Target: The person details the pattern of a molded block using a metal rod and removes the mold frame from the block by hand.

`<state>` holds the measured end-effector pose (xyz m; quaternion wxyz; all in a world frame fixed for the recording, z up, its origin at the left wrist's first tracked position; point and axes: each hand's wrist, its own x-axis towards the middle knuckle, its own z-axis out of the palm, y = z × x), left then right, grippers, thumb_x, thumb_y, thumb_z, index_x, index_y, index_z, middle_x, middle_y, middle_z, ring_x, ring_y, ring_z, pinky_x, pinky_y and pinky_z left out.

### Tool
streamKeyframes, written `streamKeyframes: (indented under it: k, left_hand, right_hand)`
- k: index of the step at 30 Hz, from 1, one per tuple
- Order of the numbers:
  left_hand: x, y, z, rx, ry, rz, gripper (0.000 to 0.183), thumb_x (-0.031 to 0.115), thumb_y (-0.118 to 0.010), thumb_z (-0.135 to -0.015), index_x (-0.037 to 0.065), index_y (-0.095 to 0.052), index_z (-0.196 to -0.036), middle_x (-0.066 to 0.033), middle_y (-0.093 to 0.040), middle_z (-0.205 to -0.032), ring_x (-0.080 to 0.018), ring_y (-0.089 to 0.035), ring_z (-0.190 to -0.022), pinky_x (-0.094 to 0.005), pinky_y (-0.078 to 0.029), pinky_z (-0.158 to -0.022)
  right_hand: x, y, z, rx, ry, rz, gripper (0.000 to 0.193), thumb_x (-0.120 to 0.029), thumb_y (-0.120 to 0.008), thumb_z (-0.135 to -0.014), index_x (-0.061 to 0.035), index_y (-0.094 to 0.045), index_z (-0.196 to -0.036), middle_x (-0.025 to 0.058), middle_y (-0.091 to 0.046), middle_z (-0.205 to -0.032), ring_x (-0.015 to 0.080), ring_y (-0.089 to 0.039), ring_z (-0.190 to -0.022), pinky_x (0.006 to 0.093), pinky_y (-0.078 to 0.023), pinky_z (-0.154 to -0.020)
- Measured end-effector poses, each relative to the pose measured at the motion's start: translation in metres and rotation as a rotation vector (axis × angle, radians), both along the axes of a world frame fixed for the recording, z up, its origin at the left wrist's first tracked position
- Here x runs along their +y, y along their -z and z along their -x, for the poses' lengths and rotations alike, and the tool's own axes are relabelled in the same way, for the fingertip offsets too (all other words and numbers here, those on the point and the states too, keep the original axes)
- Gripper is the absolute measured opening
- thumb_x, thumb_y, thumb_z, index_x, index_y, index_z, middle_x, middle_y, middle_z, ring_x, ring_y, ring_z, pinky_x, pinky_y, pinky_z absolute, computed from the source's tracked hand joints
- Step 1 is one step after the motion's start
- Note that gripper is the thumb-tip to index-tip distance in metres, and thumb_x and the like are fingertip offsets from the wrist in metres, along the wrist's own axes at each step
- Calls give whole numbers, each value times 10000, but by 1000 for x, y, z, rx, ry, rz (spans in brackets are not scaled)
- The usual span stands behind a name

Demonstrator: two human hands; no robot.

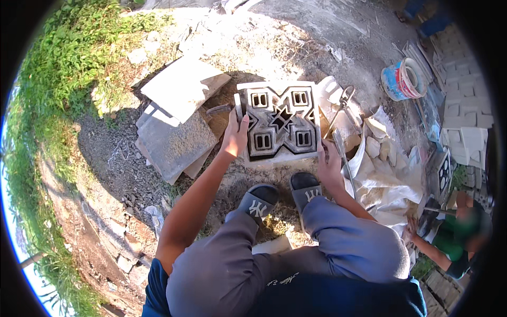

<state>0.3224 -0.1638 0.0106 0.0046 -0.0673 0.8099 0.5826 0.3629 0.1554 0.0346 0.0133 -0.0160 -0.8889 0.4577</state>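
Note:
A square patterned block mould point(273, 136), dark metal with a star-shaped middle and slotted squares at its corners, lies on a pale flat board point(280, 160) on the ground in front of my feet. My left hand point(235, 136) grips its left side, fingers curled near an upright plate at that edge. On the opposite side, my right hand point(329, 165) holds the lower right edge, its fingertips partly hidden against the frame. Beside the right hand lies a thin metal tool point(342, 153) with a long shaft.
Flat slabs point(179, 134) are stacked at the left. A white sack point(391, 177) with broken lumps lies at the right, below a paint bucket point(400, 80). Another person point(457, 238) crouches at the lower right. Stacked pale blocks point(465, 105) line the right side.

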Motion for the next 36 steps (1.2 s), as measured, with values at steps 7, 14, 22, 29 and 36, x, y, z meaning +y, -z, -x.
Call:
streamKeyframes:
  k: [7, 14, 22, 29, 36]
  left_hand:
    - [53, -4, 0, 135, -266, -283, 436, 226, -495, -1050, 16, -384, -1416, -149, -568, -1275, -218, -543, -1163, -336, -397, -1035]
    - [41, -5, 2, 111, -312, -383, 428, 212, -546, -1031, 11, -468, -1401, -91, -616, -1217, -159, -564, -1085, -298, -427, -977]
    - [42, -19, 2, 78, -290, -271, 420, 183, -526, -1039, 12, -497, -1422, -81, -632, -1259, -135, -562, -1102, -275, -423, -978]
    - [36, -13, 1, 36, -287, -301, 417, 185, -525, -1042, 2, -509, -1416, -80, -644, -1266, -112, -555, -1107, -263, -414, -999]
    - [25, -2, -6, 48, -278, -211, 437, 193, -547, -1035, -15, -501, -1417, -98, -642, -1278, -121, -566, -1109, -268, -427, -993]
  right_hand:
    - [33, -8, -6, -174, -42, -63, 350, -238, -659, -947, 52, -621, -1137, 220, -689, -971, 282, -682, -893, 361, -517, -809]
    - [33, -11, -6, -200, -201, 25, 289, -26, -753, -824, 21, -605, -1068, 114, -675, -973, 161, -673, -894, 321, -547, -782]
    - [30, 10, -14, -57, -80, 74, 269, -86, -804, -786, 8, -617, -955, 132, -703, -868, 210, -708, -781, 331, -560, -709]
    - [28, 6, -16, -10, -80, 51, 243, -67, -806, -784, 10, -635, -940, 134, -708, -883, 225, -719, -795, 329, -569, -737]
    - [24, 8, -30, 20, -104, 75, 262, -59, -800, -789, 11, -642, -986, 146, -712, -1001, 244, -724, -880, 333, -572, -787]
